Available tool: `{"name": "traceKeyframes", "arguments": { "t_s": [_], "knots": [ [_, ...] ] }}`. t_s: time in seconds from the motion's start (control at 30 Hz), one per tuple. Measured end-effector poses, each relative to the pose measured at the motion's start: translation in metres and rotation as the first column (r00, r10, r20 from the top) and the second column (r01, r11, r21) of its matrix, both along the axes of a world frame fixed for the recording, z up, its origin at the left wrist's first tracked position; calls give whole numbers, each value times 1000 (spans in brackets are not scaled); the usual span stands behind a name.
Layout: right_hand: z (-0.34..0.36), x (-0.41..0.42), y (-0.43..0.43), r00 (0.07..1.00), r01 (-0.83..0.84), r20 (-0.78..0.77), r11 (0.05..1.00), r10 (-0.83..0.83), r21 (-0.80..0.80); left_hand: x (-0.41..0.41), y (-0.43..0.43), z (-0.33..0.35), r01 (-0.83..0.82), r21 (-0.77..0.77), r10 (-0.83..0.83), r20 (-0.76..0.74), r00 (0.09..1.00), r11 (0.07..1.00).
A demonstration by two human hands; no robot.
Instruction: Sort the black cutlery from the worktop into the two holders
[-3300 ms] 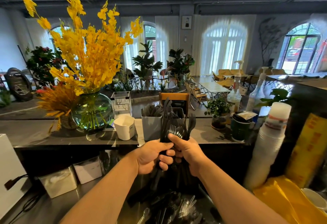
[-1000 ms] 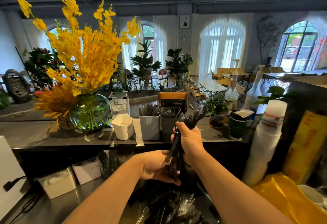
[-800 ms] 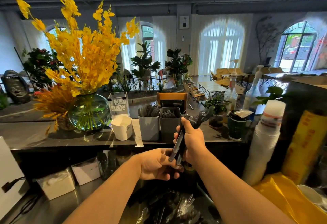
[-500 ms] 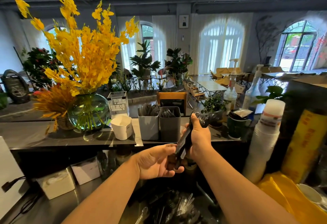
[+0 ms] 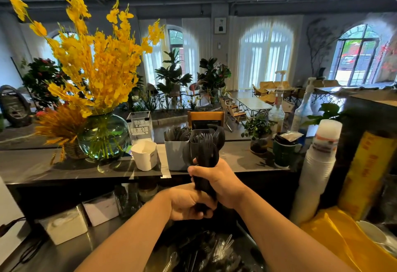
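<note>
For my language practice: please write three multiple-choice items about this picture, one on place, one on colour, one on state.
1. Where does the white cup stand?
A. left of the two holders
B. right of them
C. inside one

2. What colour are the flowers in the vase?
A. red
B. yellow
C. white

3. How is the black cutlery bundle?
A. lying flat
B. gripped upright by both hands
C. in a holder

1 A: the cup is left of both holders. 2 B: yellow sprays. 3 B: left hand below, right hand above.
</note>
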State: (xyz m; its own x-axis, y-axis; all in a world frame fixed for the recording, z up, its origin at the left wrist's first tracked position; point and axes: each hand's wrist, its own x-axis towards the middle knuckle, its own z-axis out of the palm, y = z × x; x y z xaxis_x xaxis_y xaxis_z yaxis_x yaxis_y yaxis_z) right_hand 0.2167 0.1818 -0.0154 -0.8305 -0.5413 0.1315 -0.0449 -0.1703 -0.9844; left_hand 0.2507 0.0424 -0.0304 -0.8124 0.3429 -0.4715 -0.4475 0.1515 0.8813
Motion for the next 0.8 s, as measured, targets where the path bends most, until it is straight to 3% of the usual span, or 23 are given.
{"name": "traceKeyframes", "arguments": {
  "t_s": [0.17, 0.23, 0.33, 0.43, 0.5, 0.63, 0.8],
  "knots": [
    [-2, -2, 2, 999, -43, -22, 994, 46, 99, -1, -3, 4, 56, -77, -57, -8, 998, 995],
    [-1, -2, -3, 997, 55, -55, 992, -48, 117, -2, -1, 8, 55, -68, -57, -27, 998, 996],
    [6, -6, -12, 946, 324, 50, 941, -321, -97, -1, -1, 8, -27, 166, 35, -45, 998, 986],
    [22, -10, -8, 872, 481, 37, 840, -488, -252, -5, 2, -4, -147, 548, 173, 5, 985, 823],
    [26, -8, -10, 882, 463, 30, 854, -470, -238, -9, 12, -6, -305, 680, 320, 109, 941, 667],
    [9, -1, -23, 909, 415, 73, 901, -409, -125, -10, 39, 10, -556, 646, 506, 289, 813, 523],
    [1, -3, -19, 925, 378, 73, 924, -373, -60, -9, 44, 16, -638, 592, 578, 327, 748, 491]
  ]
}}
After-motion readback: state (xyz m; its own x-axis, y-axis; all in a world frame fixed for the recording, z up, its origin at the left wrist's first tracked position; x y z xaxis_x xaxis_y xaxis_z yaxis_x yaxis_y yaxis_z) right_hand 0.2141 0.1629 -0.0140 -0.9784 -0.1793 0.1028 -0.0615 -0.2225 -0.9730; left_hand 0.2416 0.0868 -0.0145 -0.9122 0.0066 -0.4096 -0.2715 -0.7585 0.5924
